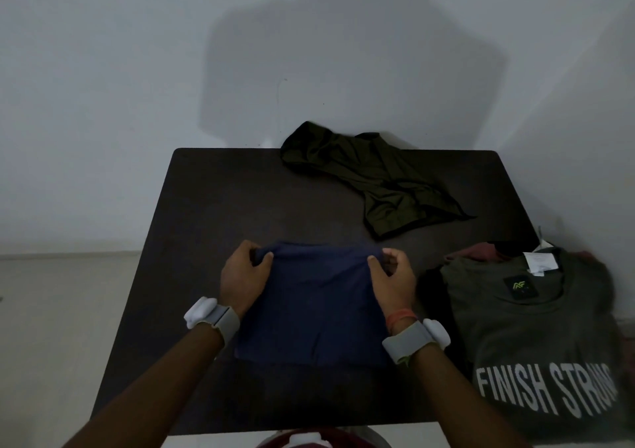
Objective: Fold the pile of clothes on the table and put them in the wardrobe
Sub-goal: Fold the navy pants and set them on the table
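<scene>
A folded navy garment [316, 306] lies near the front of the dark table [213, 207]. My left hand [244, 272] pinches its far left corner and my right hand [391, 275] pinches its far right corner, both with curled fingers. An olive green garment [374, 179] lies crumpled at the back of the table. At the right sits a folded grey T-shirt [536, 341] with "FINISH STRONG" printed on it, on top of a stack that includes a maroon piece [477, 251].
A plain wall [137, 69] stands right behind the table, with my shadow on it. Pale floor [51, 327] shows to the left. Both wrists carry grey bands with white units. A maroon thing [326, 439] shows at the bottom edge.
</scene>
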Demonstrator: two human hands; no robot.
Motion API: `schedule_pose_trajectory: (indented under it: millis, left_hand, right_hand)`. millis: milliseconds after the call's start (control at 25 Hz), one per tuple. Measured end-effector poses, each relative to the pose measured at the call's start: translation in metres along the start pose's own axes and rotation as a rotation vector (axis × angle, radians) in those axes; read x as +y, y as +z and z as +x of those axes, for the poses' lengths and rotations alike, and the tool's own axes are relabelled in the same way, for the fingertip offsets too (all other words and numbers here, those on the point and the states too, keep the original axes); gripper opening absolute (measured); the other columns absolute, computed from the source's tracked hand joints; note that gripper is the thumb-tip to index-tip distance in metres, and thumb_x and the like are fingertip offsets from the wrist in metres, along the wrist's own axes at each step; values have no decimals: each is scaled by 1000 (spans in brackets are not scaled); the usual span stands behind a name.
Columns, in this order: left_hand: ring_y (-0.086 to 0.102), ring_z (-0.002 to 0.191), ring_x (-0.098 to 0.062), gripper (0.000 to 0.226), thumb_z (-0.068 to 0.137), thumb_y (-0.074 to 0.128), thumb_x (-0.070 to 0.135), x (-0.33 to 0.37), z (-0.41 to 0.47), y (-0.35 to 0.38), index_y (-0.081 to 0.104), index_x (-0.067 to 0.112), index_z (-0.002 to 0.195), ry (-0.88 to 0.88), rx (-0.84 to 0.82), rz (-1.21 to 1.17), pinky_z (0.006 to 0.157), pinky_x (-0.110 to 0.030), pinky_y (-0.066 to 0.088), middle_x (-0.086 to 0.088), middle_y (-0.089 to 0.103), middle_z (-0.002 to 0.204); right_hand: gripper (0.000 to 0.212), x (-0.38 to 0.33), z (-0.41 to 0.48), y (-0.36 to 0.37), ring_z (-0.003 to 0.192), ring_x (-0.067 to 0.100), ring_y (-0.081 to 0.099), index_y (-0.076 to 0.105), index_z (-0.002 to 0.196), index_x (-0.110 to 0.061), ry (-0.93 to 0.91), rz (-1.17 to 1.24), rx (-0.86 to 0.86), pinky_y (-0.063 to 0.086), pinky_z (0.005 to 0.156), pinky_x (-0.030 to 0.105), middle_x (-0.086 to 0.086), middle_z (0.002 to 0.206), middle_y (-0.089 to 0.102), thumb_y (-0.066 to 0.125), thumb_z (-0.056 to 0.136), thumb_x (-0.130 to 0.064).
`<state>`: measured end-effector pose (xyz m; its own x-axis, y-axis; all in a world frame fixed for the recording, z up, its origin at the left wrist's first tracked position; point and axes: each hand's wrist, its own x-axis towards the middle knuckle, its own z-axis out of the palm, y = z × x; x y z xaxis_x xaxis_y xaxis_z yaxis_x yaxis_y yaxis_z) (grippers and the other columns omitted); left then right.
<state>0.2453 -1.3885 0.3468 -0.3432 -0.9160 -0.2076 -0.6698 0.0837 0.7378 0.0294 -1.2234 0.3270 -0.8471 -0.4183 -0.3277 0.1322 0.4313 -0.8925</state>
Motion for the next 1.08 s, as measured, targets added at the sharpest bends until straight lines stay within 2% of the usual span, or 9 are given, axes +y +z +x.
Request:
schedule_pose_trajectory:
  millis: [80, 160, 200, 280, 360, 480, 560, 1080]
  left_hand:
    - [58, 113, -24, 29, 97, 61, 38, -2, -5, 5, 56, 19, 119, 48, 25, 115, 90, -35, 49, -1, 58, 122]
    - [41, 138, -27, 47, 100, 59, 34, -4, -21, 10, 49, 11, 140, 276, 136, 285, 110, -40, 37, -9, 44, 148]
    - [34, 145, -28, 52, 100, 57, 33, -6, -32, 16, 47, 9, 145, 426, 163, 361, 116, -42, 30, -11, 39, 155]
    - [28, 150, -29, 59, 100, 52, 39, -15, -55, 35, 44, 8, 150, 650, 108, 467, 121, -46, 25, -11, 33, 161]
    - [27, 152, -28, 65, 101, 46, 47, -27, -69, 52, 40, 8, 153, 695, 29, 545, 121, -48, 24, -11, 30, 163]
    - [23, 153, -27, 70, 102, 42, 52, -33, -63, 62, 35, 8, 155, 609, -19, 618, 121, -50, 24, -10, 25, 165]
    - [18, 154, -26, 70, 102, 42, 52, -33, -56, 63, 31, 9, 156, 594, -47, 627, 121, -52, 24, -9, 22, 166]
    - [12, 156, -23, 72, 102, 45, 51, -31, 25, 39, 26, 11, 158, 529, 2, 665, 124, -50, 19, -8, 18, 167]
  right_hand:
    - [35, 0, -3, -1, 116, 14, 55, 57, 127, -21, -260, -186, 20, 49, 96, 31, -6, 124, 55, 68, 94, -27]
    - [39, 6, -10, -1, 127, 16, 49, 55, 134, -18, -588, -399, 48, 41, 108, 34, 0, 137, 53, 60, 98, -31]
    - [41, 11, -14, 0, 133, 18, 46, 55, 138, -17, -707, -472, 20, 37, 113, 36, 2, 143, 51, 57, 99, -31]
    - [46, 25, -26, 7, 145, 20, 37, 52, 145, -16, -844, -582, -117, 28, 121, 42, 4, 153, 45, 53, 102, -32]
    - [53, 41, -34, 15, 153, 21, 23, 44, 151, -18, -861, -718, -242, 20, 123, 47, 4, 162, 33, 49, 103, -40]
    - [64, 54, -30, 21, 156, 23, 10, 31, 158, -19, -842, -874, -277, 10, 125, 48, 4, 168, 17, 45, 103, -48]
    - [67, 55, -26, 21, 156, 23, 6, 24, 160, -20, -849, -923, -296, 8, 125, 49, 3, 169, 11, 44, 104, -49]
    - [67, 14, 35, 89, 157, 23, -2, 16, 162, -20, -887, -985, -357, 9, 126, 50, 4, 170, 4, 37, 105, -49]
